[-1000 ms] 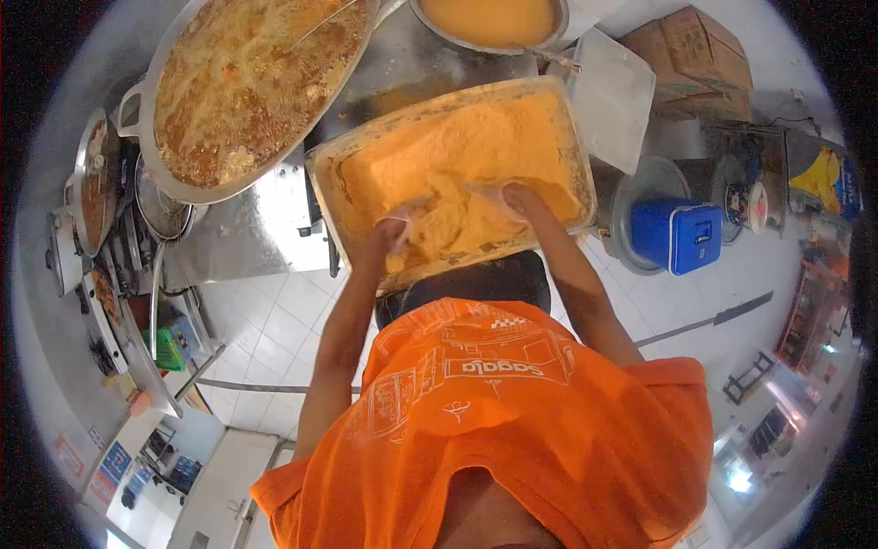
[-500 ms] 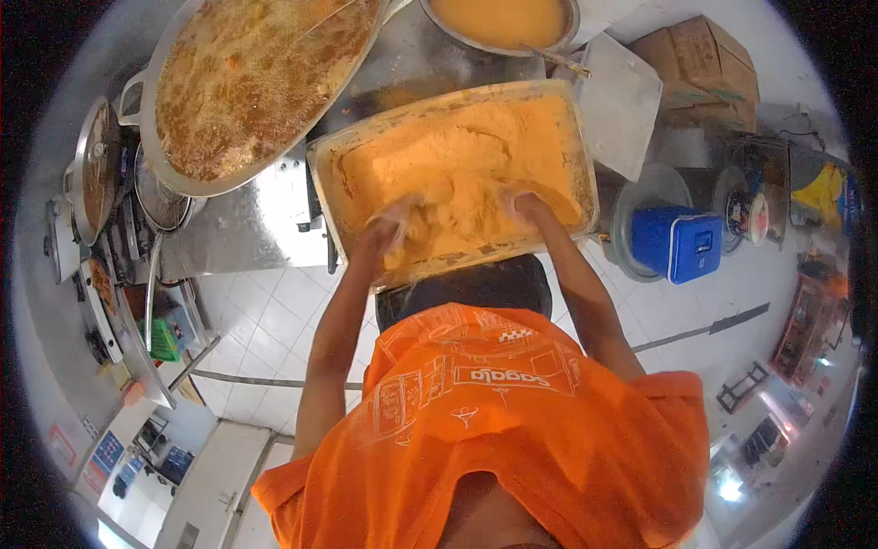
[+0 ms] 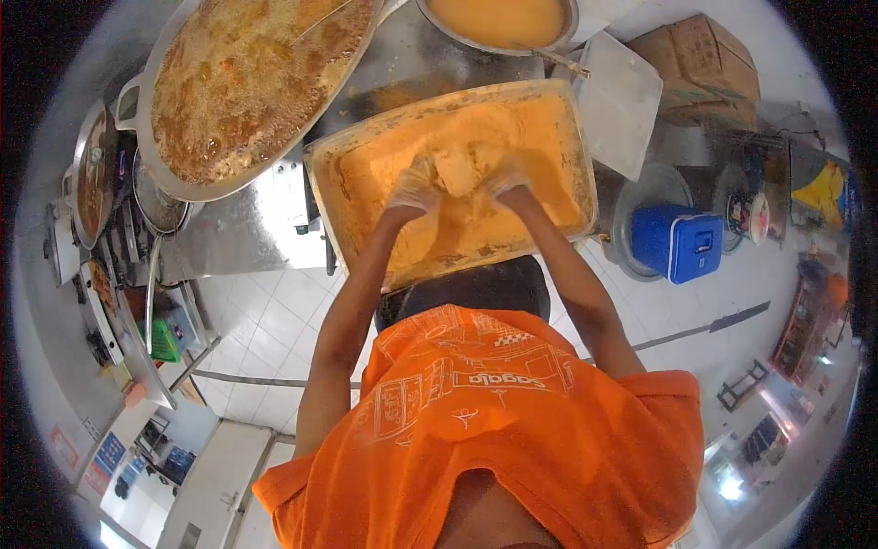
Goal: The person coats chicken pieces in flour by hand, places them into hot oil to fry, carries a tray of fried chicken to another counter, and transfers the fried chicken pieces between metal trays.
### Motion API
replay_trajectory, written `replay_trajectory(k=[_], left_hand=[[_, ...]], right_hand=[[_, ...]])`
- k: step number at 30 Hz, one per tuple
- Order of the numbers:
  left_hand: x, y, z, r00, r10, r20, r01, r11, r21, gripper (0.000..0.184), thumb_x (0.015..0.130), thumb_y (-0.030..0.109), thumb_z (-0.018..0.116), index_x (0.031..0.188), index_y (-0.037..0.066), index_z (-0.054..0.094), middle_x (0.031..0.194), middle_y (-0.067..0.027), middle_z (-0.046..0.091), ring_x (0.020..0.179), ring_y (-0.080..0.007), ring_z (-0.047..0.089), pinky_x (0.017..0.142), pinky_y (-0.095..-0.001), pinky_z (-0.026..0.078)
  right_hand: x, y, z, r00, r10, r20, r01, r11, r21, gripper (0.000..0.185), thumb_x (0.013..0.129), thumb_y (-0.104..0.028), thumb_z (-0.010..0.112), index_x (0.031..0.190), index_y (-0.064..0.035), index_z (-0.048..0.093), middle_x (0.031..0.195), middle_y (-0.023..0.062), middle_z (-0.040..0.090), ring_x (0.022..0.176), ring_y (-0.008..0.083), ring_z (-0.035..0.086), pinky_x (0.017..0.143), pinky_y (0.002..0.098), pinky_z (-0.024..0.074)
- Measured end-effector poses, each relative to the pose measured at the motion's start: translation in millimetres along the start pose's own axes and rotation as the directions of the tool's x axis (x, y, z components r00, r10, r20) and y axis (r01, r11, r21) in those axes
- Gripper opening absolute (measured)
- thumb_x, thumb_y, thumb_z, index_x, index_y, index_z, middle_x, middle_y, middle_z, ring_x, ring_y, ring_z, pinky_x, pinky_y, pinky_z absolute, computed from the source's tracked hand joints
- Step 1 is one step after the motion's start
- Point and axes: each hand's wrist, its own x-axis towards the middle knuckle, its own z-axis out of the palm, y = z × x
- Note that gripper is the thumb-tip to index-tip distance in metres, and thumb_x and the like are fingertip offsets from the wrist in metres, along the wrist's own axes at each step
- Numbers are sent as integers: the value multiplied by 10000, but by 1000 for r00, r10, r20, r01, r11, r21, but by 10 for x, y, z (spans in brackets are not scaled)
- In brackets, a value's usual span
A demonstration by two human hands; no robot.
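Note:
A large rectangular tub (image 3: 585, 197) holds a thick layer of orange breading flour (image 3: 540, 114). My left hand (image 3: 417, 186), in a clear plastic glove, curls at the left side of a pale, flour-coated lump (image 3: 455, 172). From the right side, my right hand (image 3: 505, 176), gloved likewise, presses its fingers toward the same lump. The lump sits between both sets of fingertips, over the middle of the tub. Flour hides some of the fingertips, and what is inside the coating cannot be made out.
A wide pan of bubbling oil (image 3: 247, 101) stands at upper left. Behind the tub is a bowl of orange liquid (image 3: 498, 20). A white lid (image 3: 622, 105), a cardboard box (image 3: 695, 69) and a blue cooler box (image 3: 677, 242) are on the right.
Both hands have moved up and inward from the near part of the flour. A coated lump now shows between them, and the flour around it is pushed about.

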Motion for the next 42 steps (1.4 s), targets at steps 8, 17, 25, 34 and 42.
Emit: replay_trajectory(k=[8, 17, 25, 34, 42], left_hand=[[869, -384, 569, 980, 179, -88, -105, 836, 538, 413, 943, 140, 442, 1338, 19, 441, 1186, -214, 582, 988, -304, 612, 784, -448, 526], [-74, -360, -208, 983, -3, 184, 12, 999, -46, 465, 946, 204, 456, 1382, 58, 388, 1256, -191, 525, 1070, -274, 558, 878, -436, 472], [-156, -182, 572, 785, -496, 371, 619, 636, -461, 520, 947, 277, 478, 1425, 115, 352, 1372, -156, 442, 1182, -231, 490, 969, -397, 418], [-496, -230, 160, 951, -185, 248, 268, 891, -365, 474, 963, 231, 443, 1407, 84, 367, 1324, -142, 488, 1155, -246, 518, 984, -362, 405], [-73, -284, 468, 932, -103, 348, 294, 777, -557, 449, 917, 146, 429, 1362, 86, 444, 1381, -98, 477, 1275, -225, 437, 1076, -334, 329]], right_hand=[[632, 670, -118, 949, 303, -86, -229, 850, 474, 511, 908, -419, 463, 1294, -85, 489, 1351, 164, 459, 1196, 323, 472, 991, 438, 348], [-313, 287, 198, 972, 213, -95, -97, 740, 666, 467, 923, -389, 466, 1257, -69, 530, 1279, 146, 553, 1104, 282, 558, 889, 394, 457], [-172, -102, 487, 902, 232, 364, -428, 361, 829, 428, 975, -314, 412, 1331, -83, 468, 1270, 113, 551, 1078, 241, 550, 918, 356, 452], [-477, 294, 68, 948, -225, -224, 306, 832, 463, 382, 978, -251, 429, 1309, -73, 498, 1178, 95, 618, 984, 244, 592, 936, 357, 442], [-132, -110, 155, 952, -91, 293, 12, 965, 261, 448, 937, -372, 471, 1277, -89, 542, 1287, 127, 553, 1134, 270, 544, 970, 376, 418]])
